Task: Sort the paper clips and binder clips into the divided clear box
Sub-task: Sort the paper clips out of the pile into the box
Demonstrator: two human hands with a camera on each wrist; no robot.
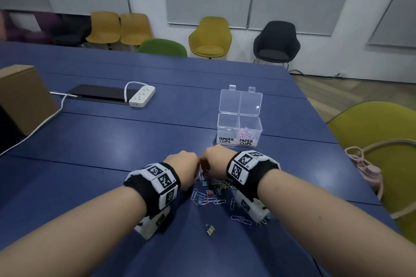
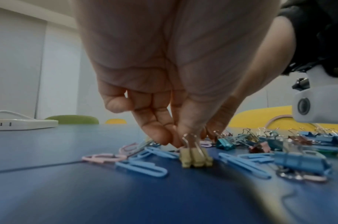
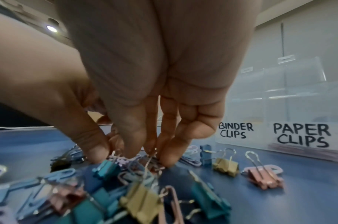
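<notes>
A pile of coloured paper clips and binder clips [image 1: 213, 189] lies on the blue table, close in front of me. Both hands reach down into it, knuckles up. My left hand [image 2: 173, 141] pinches its fingertips together at table level on a paper clip [image 2: 143, 144], just behind a yellow binder clip [image 2: 196, 157]. My right hand [image 3: 150, 153] pinches into a tangle of clips; which one it grips is hidden. Beyond the hands stands the divided clear box [image 1: 227, 128] with its lids open. Its PAPER CLIPS side holds paper clips [image 1: 247, 134]; its BINDER CLIPS side looks empty.
One yellow binder clip [image 1: 209, 229] and some paper clips [image 1: 242, 220] lie nearer to me. A white power strip [image 1: 141, 95], a dark flat device [image 1: 99, 93] and a cardboard box [image 1: 22, 96] sit far left. An olive chair [image 1: 378, 132] stands at the right edge.
</notes>
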